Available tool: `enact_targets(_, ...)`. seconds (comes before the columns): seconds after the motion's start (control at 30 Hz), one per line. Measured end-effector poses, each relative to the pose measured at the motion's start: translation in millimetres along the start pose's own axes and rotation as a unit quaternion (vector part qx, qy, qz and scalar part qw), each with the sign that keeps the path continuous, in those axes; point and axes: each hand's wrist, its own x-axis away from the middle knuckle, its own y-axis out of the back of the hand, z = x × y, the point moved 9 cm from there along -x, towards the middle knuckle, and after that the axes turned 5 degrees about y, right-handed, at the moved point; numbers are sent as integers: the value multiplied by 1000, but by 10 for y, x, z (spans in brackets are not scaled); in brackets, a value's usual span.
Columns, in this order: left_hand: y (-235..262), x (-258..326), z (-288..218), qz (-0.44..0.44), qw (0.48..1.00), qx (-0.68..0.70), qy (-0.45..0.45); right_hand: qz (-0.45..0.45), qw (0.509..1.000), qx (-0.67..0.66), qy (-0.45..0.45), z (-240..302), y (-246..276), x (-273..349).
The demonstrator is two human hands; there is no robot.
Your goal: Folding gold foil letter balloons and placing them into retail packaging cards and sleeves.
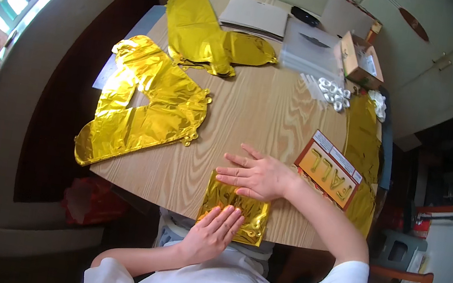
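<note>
A folded gold foil balloon [254,222] lies at the table's near edge, its lower end reaching that edge. My left hand [214,230] rests flat on its lower left part, fingers stretched out and side by side. Across its top end lies my right hand [256,176], palm down with the fingers spread toward the left. Neither hand grips anything. Farther off on the left sits a flat, A-shaped gold foil balloon [152,110]. Behind it is an L-shaped gold foil balloon [195,34]. To the right of my right hand lies an orange printed card [329,167].
More gold foil [364,139] runs along the table's right edge. White ribbon rolls [334,94] lie beside clear straws [311,88]. Toward the back are a stack of white sheets [254,16], clear plastic bags [311,46], a black object [305,17] and an open cardboard box [361,62].
</note>
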Motion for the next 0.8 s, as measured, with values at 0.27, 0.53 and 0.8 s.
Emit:
enact_targets(0.27, 33, -31, -5, -9, 1000, -7, 3, 119, 977, -14, 174, -124, 134, -58)
enact_targets(0.53, 0, -16, 1, -14, 1000, 4, 5, 264, 947, 4, 183, -137, 118, -100)
enact_targets(0.8, 31, -57, 6, -21, 999, 20, 14, 292, 943, 32, 157, -106, 149, -124)
